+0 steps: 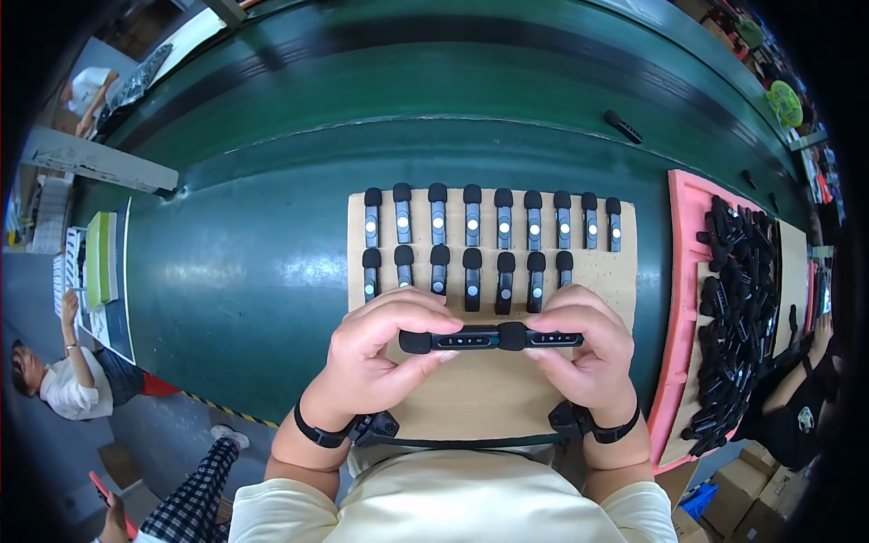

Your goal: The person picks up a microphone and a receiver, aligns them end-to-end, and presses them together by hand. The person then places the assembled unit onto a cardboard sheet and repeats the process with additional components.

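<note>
My left hand (369, 355) pinches a small black clip-on microphone (465, 342) with a foam tip, its thumb below and fingers above. A second clip-on microphone (557, 339) is pinched the same way in my right hand (590, 344). The two lie level, end to end, the right one's foam tip against the left one's tail. Both are held over the near part of a cardboard sheet (480, 398). Beyond my hands, two rows of similar microphones (472, 222) lie on that sheet, foam tips pointing away, most with a pale round spot. My fingers cover parts of the nearer row.
At the right, a pink foam tray (681, 271) holds a heap of black microphones (729, 326). A loose microphone (623, 127) lies on the green bench (244, 271) farther back. A green box (101, 258) stands at the left. Other people are around the bench's sides.
</note>
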